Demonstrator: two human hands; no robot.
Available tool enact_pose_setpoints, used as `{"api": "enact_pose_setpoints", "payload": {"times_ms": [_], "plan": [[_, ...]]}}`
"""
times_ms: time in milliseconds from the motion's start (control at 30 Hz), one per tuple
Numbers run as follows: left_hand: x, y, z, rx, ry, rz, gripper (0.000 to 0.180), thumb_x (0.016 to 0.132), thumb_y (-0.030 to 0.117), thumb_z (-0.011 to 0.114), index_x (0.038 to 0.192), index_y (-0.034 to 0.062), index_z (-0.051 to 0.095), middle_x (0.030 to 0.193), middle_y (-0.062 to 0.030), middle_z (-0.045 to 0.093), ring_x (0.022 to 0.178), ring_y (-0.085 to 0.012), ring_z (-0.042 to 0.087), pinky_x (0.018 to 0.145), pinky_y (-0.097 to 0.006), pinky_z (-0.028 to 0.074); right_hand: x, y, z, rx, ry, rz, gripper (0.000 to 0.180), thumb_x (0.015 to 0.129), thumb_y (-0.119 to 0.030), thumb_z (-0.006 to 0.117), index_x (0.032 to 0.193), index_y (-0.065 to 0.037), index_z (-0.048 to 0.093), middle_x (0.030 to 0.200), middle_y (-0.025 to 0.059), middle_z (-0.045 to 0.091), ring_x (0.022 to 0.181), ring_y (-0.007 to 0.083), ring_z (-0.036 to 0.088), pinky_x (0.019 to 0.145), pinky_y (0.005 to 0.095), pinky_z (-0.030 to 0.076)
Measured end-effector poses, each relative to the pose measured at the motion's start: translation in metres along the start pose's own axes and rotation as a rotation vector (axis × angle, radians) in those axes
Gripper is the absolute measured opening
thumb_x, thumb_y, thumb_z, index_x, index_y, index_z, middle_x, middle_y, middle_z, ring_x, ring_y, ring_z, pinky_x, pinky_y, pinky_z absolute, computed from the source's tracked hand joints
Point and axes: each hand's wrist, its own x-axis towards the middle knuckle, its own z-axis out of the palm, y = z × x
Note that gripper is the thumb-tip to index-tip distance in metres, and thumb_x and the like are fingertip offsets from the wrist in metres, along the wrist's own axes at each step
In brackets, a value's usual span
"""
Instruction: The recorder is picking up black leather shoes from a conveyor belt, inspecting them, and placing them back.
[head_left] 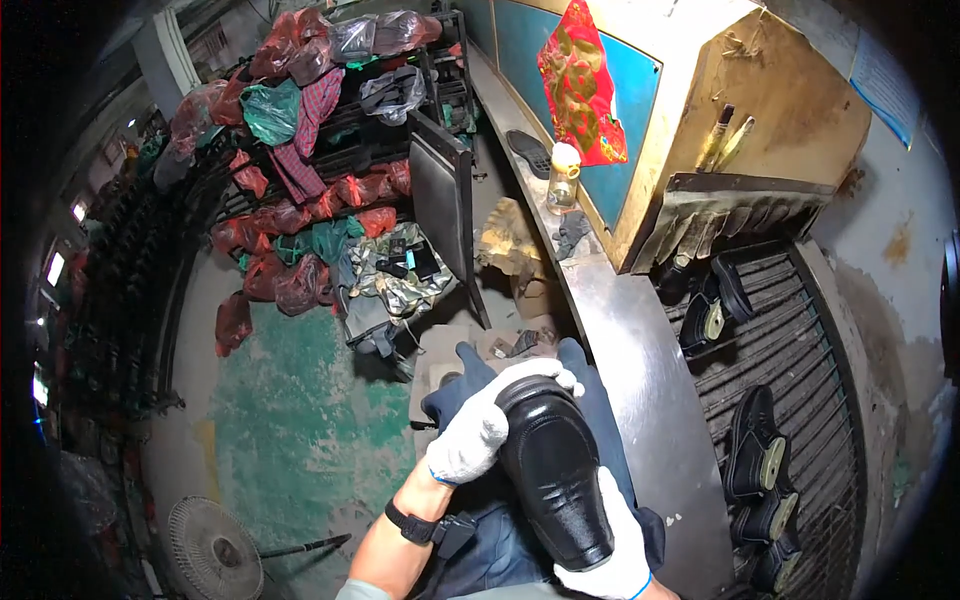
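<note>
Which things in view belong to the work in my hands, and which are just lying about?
Work in hand:
Glossy black leather shoe, held by your white-gloved left hand and white-gloved right hand
Probably: black shoes on the dark slatted rack

Apparently just lying about:
Round grey wire-guarded fan
Black padded chair with dark frame
Crumpled red plastic bags

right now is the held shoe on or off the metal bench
Off: the left hand and right hand hold the shoe over the lap, beside the metal bench.

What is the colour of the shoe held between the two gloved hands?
The shoe is glossy black; the head view shows it best.
</note>
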Motion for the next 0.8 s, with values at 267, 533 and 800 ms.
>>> {"api": "enact_pose_setpoints", "payload": {"times_ms": [267,533,800], "plan": [[-0.010,-0.001,0.005,-0.026,0.086,0.019,0.128,0.090,0.097,0.059,0.164,-0.0072,0.049,0.157,-0.0227,0.065,0.145,-0.0360,0.064,0.127,-0.051,0.049,0.010,0.022,0.014,-0.007,0.030,-0.172,0.121,0.072,-0.019,0.096,0.175,0.004,0.035,0.169,0.0306,0.051,0.157,0.0464,0.051,0.133,0.0504,0.040],[0.011,0.103,0.007,0.389,-0.126,-0.132,0.108,0.083,0.041,0.101,0.170,0.0009,0.051,0.162,-0.0134,0.067,0.146,-0.0217,0.064,0.128,-0.043,0.047,0.071,0.053,0.026,-0.018,0.000,-0.436,0.129,0.072,-0.028,0.100,0.172,0.007,0.027,0.162,0.0278,0.054,0.153,0.0443,0.053,0.130,0.0537,0.041],[-0.077,0.022,0.060,1.224,-0.729,0.579,0.049,0.113,0.028,0.055,0.157,0.0084,0.065,0.167,-0.0135,0.062,0.151,-0.0319,0.062,0.130,-0.054,0.045,0.121,0.071,-0.015,0.922,-0.412,-0.207,0.130,0.089,-0.035,0.094,0.180,0.003,0.009,0.168,0.0249,0.051,0.157,0.0335,0.051,0.132,0.0468,0.040]]}}
